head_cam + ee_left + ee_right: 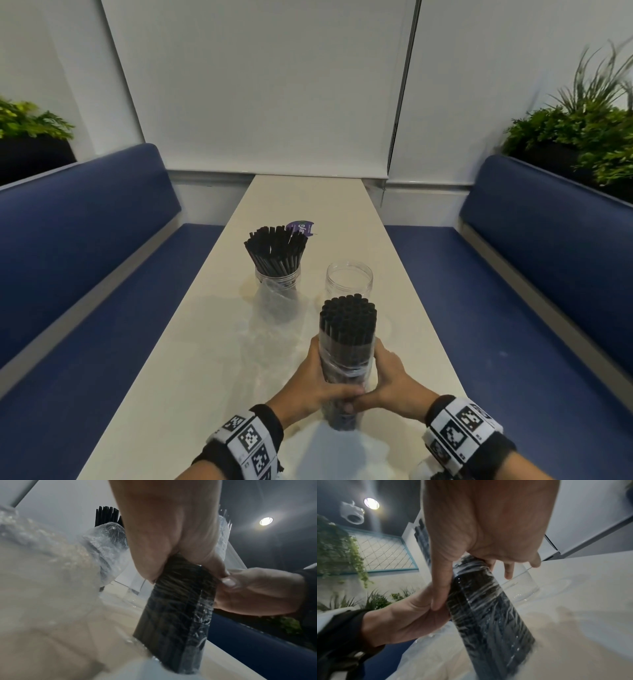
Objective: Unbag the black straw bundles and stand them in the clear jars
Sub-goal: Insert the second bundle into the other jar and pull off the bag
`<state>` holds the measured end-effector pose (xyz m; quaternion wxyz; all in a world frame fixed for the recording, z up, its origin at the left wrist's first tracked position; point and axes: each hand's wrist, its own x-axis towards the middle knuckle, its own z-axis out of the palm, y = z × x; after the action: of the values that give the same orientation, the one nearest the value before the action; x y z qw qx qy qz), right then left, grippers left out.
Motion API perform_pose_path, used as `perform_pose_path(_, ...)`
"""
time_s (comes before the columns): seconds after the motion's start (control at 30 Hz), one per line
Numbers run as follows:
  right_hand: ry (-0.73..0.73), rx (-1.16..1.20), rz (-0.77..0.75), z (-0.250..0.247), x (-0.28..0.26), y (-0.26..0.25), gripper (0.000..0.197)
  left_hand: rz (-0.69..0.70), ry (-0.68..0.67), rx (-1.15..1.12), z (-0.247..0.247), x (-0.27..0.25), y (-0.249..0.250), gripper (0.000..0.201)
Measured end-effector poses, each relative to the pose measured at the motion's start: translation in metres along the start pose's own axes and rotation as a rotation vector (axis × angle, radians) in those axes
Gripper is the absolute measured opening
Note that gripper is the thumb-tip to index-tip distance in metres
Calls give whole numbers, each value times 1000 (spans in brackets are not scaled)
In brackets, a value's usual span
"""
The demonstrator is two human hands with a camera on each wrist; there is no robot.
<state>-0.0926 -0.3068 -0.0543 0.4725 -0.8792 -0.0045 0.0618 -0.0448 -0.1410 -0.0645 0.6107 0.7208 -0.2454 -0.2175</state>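
Your left hand (317, 378) and right hand (394, 383) both wrap around one bundle of black straws (347, 329), which stands upright on the white table (191, 359) at its near end. A clear plastic bag (346, 371) covers the lower part of the bundle, while the straw tops stand bare above it. Your left fingers curl round the bagged part from the left, your right fingers from the right, and the two thumbs meet at the front, low on the bundle. In the right wrist view the bag's wrinkled film (488, 601) clings tight to the straws down to the table.

Just behind the bundle stands an empty clear jar (349, 279), mouth up. Further back and to the left, a second clear jar (278, 275) holds loose black straws (275, 250) that fan outward. A crumpled empty bag (277, 303) lies against that jar's near side, and a purple label (300, 228) lies on the table behind it.
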Motion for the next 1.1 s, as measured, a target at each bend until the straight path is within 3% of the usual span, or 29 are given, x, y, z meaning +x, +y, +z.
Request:
perform_pose_path(0.13, -66, 22, 51, 7, -3, 5, 111, -26, -34, 9, 2, -5, -5, 83)
perform_pose_path(0.23, -95, 114, 95, 9, -4, 9, 97, -56, -80, -18, 3, -9, -8, 84)
perform_pose_path(0.43, 31, 232, 54, -11, 0, -15, 80, -56, -106, 7, -6, 1, 8, 94)
perform_pose_path(0.6, 158, 231, 83, -53, 9, -61, 85, 84, -76, -65, -20, 11, 57, 87)
perform_pose_path(0.67, 179, 226, 122, -68, 17, -75, 74, 163, -54, -47, -27, 14, 72, 67)
perform_pose_path(0.73, 228, 270, 156, -81, 29, -82, 62, 282, -57, 80, -33, 19, 85, 59)
perform_pose_path(0.8, 246, 305, 194, -92, 40, -88, 59, 389, -73, 281, -40, 25, 94, 61)
perform_pose_path(0.87, 227, 281, 236, -101, 51, -94, 65, 412, -128, 390, -47, 33, 101, 67)
perform_pose_path(0.97, 178, 247, 240, -111, 62, -103, 67, 337, -226, 333, -57, 45, 115, 79)
perform_pose_path(1.1, 125, 268, 202, -124, 68, -113, 51, 271, -238, 298, -64, 61, 127, 93)
